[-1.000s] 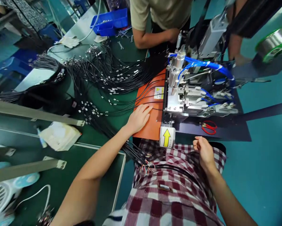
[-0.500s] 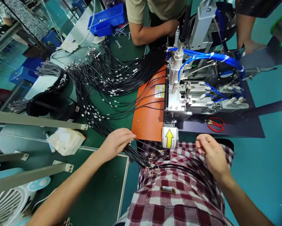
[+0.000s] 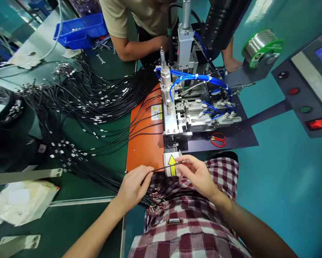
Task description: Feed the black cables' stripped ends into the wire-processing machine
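A thin black cable (image 3: 164,167) stretches between my two hands, in front of the orange plate (image 3: 144,154) and across the yellow arrow label (image 3: 172,165). My left hand (image 3: 136,182) pinches the cable at the plate's near edge. The fingers of my right hand (image 3: 195,172) close round the cable's end, where small light wire tips show. Below my left hand a bundle of black cables with bared coloured wires (image 3: 155,205) rests by my lap. Beyond the label stands a machine with metal cylinders (image 3: 169,107); several cables run over the plate into it.
Many black cables with white tags (image 3: 96,107) cover the green table (image 3: 77,211). Red-handled scissors (image 3: 218,140) lie on the machine's dark base. A solder spool (image 3: 263,48) and control panel (image 3: 297,89) are at right. Across the table, a person's forearm (image 3: 147,48) rests near blue bins (image 3: 80,30).
My right hand has moved left and up to the arrow label, and a cable now spans both hands. My left hand has come away from the bundle. The camera view has shifted right.
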Demonstrator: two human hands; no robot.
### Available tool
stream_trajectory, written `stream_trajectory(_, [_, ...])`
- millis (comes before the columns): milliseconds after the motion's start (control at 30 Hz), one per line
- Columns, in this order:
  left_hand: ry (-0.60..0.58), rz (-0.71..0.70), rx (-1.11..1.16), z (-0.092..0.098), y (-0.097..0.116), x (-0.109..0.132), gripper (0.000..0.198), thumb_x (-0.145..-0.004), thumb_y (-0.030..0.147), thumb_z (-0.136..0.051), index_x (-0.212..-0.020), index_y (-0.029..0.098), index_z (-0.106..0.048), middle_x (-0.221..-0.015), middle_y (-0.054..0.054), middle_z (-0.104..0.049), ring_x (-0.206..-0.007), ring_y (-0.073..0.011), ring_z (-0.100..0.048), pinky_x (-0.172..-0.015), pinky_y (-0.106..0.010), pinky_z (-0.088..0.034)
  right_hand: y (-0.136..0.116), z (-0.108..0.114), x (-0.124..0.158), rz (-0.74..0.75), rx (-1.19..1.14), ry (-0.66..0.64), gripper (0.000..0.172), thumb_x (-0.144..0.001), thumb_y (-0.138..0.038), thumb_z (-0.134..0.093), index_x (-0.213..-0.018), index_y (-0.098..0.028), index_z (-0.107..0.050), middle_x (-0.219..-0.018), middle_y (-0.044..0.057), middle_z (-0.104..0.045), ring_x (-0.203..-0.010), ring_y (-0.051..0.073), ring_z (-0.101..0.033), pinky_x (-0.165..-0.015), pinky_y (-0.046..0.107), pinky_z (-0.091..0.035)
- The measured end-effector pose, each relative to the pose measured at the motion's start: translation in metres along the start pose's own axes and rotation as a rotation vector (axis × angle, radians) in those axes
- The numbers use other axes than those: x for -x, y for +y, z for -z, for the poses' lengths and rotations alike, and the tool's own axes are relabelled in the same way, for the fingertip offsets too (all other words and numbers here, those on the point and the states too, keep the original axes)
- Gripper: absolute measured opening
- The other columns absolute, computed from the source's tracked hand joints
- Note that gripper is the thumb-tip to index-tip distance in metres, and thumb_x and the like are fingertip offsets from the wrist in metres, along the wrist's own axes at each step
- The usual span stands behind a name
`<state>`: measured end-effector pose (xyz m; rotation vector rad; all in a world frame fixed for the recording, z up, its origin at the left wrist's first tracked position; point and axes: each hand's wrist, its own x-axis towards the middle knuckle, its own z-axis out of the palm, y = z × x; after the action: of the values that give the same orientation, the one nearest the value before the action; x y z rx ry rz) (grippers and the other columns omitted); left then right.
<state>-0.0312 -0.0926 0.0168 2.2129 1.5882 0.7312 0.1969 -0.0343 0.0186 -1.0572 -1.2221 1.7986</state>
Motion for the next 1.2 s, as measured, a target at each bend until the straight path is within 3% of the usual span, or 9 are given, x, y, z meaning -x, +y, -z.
stream_trajectory(133, [-0.148,0.142,0.196,0.000,0.024,-0.027,0.030,-0.092,0.024,-0.051,-0.121,0.021,-0.049,-0.104,-0.007,-0.065,-0.092,-0.0193,-0.061,-0.083,-0.032,-0.048,0.002,-0.003,-0.001,0.043,0.065,0.013,0.021,-0.092,-0.031,-0.053,-0.103,-0.021,-0.067,-0.081,0.003,-0.064,-0.064,0.012,-0.057,-0.064,0.026,-0.050])
stream_trajectory(267, [-0.273,0.328,0.594,-0.006,0.046,-0.058,0.031,-0.096,0.030,-0.044,-0.125,0.021,-0.045,-0.074,0.002,-0.058,-0.067,-0.0131,-0.055,-0.062,-0.024,-0.045,-0.007,0.001,-0.002,0.072,0.082,0.024,0.022,-0.087,-0.031,-0.060,-0.107,-0.021,-0.066,-0.090,0.004,-0.064,-0.063,0.011,-0.055,-0.058,0.024,-0.049])
stream_trajectory(333, [-0.267,0.369,0.652,-0.008,0.047,-0.065,0.029,-0.095,0.032,-0.044,-0.121,0.021,-0.050,-0.070,0.002,-0.056,-0.062,-0.0124,-0.052,-0.058,-0.023,-0.042,-0.012,0.009,-0.004,0.053,0.056,0.060,0.022,-0.086,-0.031,-0.062,-0.105,-0.020,-0.065,-0.084,0.003,-0.063,-0.062,0.011,-0.055,-0.058,0.024,-0.049])
stream_trajectory(500, [-0.257,0.349,0.649,-0.009,0.043,-0.068,0.022,-0.092,0.032,-0.050,-0.102,0.019,-0.064,-0.084,-0.003,-0.064,-0.070,-0.0146,-0.056,-0.062,-0.025,-0.043,-0.016,0.020,-0.011,-0.039,-0.030,0.086,0.019,-0.085,-0.037,-0.063,-0.086,-0.018,-0.065,-0.069,0.000,-0.060,-0.054,0.009,-0.049,-0.054,0.023,-0.046])
stream_trajectory(667, [-0.257,0.355,0.664,-0.008,0.049,-0.075,0.019,-0.091,0.030,-0.052,-0.097,0.020,-0.067,-0.086,-0.004,-0.067,-0.074,-0.0153,-0.058,-0.066,-0.025,-0.045,-0.012,0.018,-0.015,-0.081,-0.097,0.023,0.023,-0.080,-0.041,-0.068,-0.082,-0.018,-0.065,-0.066,-0.001,-0.058,-0.053,0.009,-0.047,-0.052,0.023,-0.043])
stream_trajectory(833, [-0.237,0.496,0.783,-0.011,0.048,-0.077,0.019,-0.089,0.034,-0.056,-0.098,0.020,-0.066,-0.089,-0.004,-0.067,-0.072,-0.0144,-0.058,-0.063,-0.024,-0.046,-0.007,0.021,-0.015,-0.091,-0.149,0.023,0.024,-0.085,-0.041,-0.063,-0.085,-0.017,-0.065,-0.068,-0.001,-0.059,-0.053,0.008,-0.048,-0.054,0.023,-0.041])
stream_trajectory(1033, [-0.248,0.583,0.873,-0.011,0.045,-0.075,0.019,-0.086,0.036,-0.060,-0.089,0.019,-0.068,-0.072,-0.001,-0.063,-0.059,-0.0110,-0.052,-0.054,-0.022,-0.042,-0.019,0.021,-0.015,-0.060,-0.078,0.071,0.022,-0.084,-0.039,-0.064,-0.082,-0.017,-0.065,-0.068,-0.001,-0.057,-0.054,0.009,-0.046,-0.055,0.023,-0.040])
stream_trajectory(1200, [-0.188,0.648,0.950,-0.011,0.048,-0.075,0.016,-0.081,0.033,-0.065,-0.077,0.018,-0.064,-0.063,0.001,-0.060,-0.052,-0.0097,-0.050,-0.049,-0.020,-0.040,-0.025,0.020,-0.010,-0.083,-0.001,0.105,0.021,-0.081,-0.038,-0.067,-0.081,-0.017,-0.064,-0.067,-0.001,-0.057,-0.054,0.009,-0.047,-0.052,0.023,-0.042])
